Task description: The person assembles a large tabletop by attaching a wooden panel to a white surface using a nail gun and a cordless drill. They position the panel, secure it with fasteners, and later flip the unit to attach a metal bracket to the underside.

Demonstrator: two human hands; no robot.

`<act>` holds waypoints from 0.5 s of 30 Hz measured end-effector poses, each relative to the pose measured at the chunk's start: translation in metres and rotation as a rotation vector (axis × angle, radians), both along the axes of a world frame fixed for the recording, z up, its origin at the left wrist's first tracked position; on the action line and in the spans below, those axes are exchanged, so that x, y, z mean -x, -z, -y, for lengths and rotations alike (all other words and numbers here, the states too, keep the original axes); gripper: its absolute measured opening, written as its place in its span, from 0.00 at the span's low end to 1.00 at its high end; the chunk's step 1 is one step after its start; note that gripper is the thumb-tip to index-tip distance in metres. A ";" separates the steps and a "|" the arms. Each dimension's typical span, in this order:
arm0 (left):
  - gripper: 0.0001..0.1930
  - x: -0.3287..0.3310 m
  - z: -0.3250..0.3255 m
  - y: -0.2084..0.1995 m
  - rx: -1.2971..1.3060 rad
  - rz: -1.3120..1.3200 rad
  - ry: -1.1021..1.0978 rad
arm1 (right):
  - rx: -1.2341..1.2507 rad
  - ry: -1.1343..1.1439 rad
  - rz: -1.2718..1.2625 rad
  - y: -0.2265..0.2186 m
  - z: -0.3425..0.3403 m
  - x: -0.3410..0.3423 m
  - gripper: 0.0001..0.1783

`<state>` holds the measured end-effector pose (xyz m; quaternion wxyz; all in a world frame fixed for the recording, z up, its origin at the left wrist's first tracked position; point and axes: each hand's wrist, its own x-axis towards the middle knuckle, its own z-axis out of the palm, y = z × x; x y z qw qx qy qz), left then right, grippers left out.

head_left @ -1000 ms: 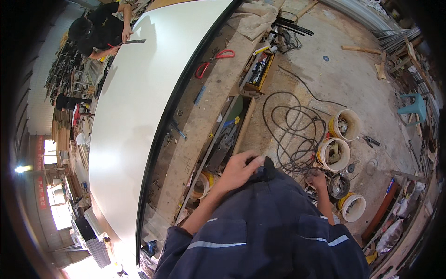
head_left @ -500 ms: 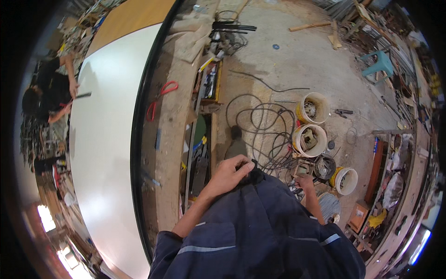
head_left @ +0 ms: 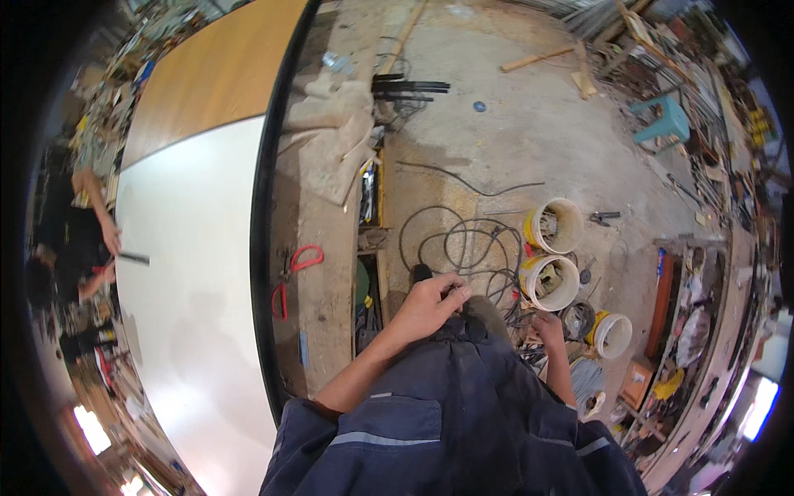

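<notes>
Well apart, hands [head_left: 432, 310]; gap to black panel edge [head_left: 262, 215].

Beyond the black cable [head_left: 466, 231], the concrete floor [head_left: 504, 140] is stretching open and offering a wide way through, with a blue-green stool [head_left: 664, 122] standing far to the cable's right. Just right of the cable, three buckets [head_left: 530, 276] are crowding close, leaving the right grip [head_left: 547, 329] little room that way. The cable's loops are sprawling ahead of the left grip [head_left: 432, 306]. Left of the cable, a bench [head_left: 332, 277] is forming a long barrier.
</notes>
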<state>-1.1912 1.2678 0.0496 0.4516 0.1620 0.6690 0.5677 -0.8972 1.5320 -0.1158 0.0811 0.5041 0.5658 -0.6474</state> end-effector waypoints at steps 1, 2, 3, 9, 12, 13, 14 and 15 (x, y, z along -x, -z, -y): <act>0.15 0.009 -0.007 -0.002 -0.010 -0.017 0.004 | 0.006 0.048 -0.016 0.006 -0.003 0.008 0.05; 0.15 0.020 -0.013 -0.005 -0.002 -0.011 0.014 | 0.013 0.097 -0.032 0.012 -0.009 0.016 0.08; 0.15 0.029 -0.018 -0.007 0.013 0.003 0.023 | -0.053 -0.025 0.064 0.007 -0.019 0.026 0.14; 0.16 0.079 -0.054 0.001 0.107 0.051 0.081 | 0.036 0.060 0.084 0.031 -0.061 0.038 0.13; 0.16 0.106 -0.075 0.005 0.122 0.070 0.040 | 0.074 0.197 0.147 0.047 -0.078 0.038 0.09; 0.16 0.115 -0.083 0.007 0.111 0.062 0.031 | 0.101 0.213 0.155 0.068 -0.088 0.023 0.07; 0.16 0.125 -0.095 0.010 0.105 0.047 0.019 | 0.132 0.226 0.159 0.091 -0.098 0.018 0.06; 0.16 0.135 -0.106 0.014 0.105 0.024 -0.005 | 0.096 0.168 0.230 0.090 -0.107 0.036 0.06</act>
